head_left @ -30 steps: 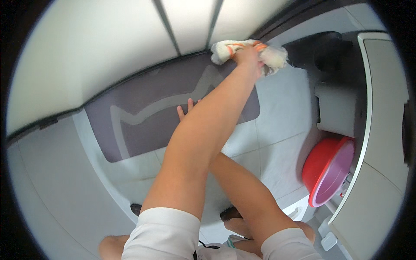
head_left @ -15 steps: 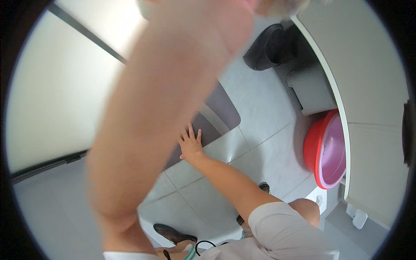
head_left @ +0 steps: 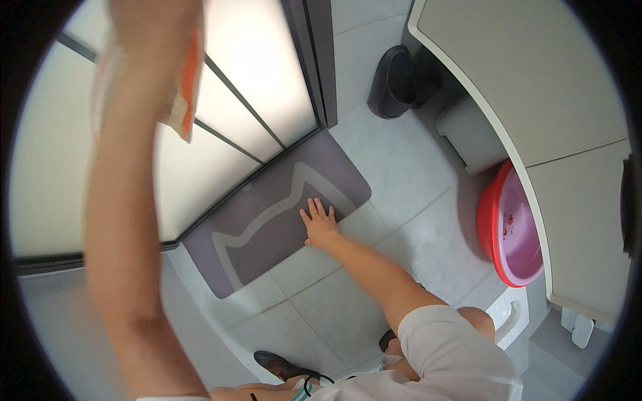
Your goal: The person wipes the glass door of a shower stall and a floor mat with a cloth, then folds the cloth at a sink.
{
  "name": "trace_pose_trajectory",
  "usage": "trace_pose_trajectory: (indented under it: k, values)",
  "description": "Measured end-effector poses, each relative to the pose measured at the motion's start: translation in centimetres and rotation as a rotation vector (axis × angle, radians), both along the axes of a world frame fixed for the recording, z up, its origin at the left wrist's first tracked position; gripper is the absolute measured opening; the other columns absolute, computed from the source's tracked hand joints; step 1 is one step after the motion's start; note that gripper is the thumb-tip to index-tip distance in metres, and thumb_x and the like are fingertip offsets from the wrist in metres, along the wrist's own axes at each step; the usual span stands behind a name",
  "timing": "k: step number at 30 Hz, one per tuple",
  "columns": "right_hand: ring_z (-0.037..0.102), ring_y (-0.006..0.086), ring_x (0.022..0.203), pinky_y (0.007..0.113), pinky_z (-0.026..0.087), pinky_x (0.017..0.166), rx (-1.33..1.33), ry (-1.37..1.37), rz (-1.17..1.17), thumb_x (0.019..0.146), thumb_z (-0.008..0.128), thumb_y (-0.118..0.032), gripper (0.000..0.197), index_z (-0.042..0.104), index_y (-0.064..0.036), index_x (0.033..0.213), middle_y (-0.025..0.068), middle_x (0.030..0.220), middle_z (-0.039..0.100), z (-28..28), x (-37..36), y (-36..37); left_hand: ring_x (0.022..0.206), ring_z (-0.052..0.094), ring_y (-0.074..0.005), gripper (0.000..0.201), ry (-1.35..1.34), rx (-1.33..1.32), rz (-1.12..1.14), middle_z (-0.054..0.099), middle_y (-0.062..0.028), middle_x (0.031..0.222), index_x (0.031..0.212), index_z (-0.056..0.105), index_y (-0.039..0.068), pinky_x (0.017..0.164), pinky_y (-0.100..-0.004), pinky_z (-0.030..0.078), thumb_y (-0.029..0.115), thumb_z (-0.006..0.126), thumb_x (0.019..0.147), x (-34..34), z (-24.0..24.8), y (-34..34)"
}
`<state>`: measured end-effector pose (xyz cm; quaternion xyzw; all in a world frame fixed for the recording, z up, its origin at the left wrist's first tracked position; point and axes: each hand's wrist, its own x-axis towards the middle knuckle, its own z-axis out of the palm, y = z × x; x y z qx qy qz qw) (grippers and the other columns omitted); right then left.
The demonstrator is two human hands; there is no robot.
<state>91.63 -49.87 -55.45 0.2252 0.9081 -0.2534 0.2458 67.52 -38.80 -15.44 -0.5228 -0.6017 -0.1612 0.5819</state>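
Up goes the view to the left hand, high against the pale door panels, its fingers cut off by the top edge, so I can't tell whether they clench or lie flat. The white-and-orange cloth is right there with it, hanging out on both sides of the wrist, one corner dangling below those hidden fingers. Down below, the right hand has its fingers spread wide and holding nothing, over the grey mat; whether they press on it or float just above, the picture won't settle. And the score so far? I'd call it under way rather than finished: the cloth is up with the hand, not put aside. The panes to the right of the left fingers carry no cloth, and no streak or damp line separates what's been covered from what's left, so the amount done stays anyone's guess. The mat lies flat beneath the right fingers, and well off to their right sits the red basin, untouched by either hand.
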Motion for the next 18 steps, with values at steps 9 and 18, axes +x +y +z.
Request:
trace_pose_trajectory:
  k: [9,18]
  values:
    - [0.001,0.0326,0.147,0.057,0.013,0.114,0.047,0.028,-0.009,0.098,0.037,-0.012,0.055,0.021,-0.0144,0.151,0.0143,0.159,0.002,-1.0,0.2,-1.0,0.106,0.052,-0.0198,0.044,-0.148,-0.85,-0.069,0.049,-0.0027,0.129,0.123,0.057,0.021,0.083,-0.0347,0.045,0.018,0.062,0.079,2.2,-29.1,-7.0]
    - [0.001,0.0345,0.146,0.058,0.015,0.113,0.123,0.073,-0.036,0.091,0.053,-0.018,0.068,0.022,-0.0139,0.151,0.0165,0.158,0.003,-2.8,0.9,-0.9,0.083,0.059,-0.0252,0.046,0.174,-0.337,0.239,0.061,-0.0052,0.1,0.122,0.056,0.017,0.069,-0.0414,0.044,0.017,0.064,0.077,3.1,7.4,-0.9]
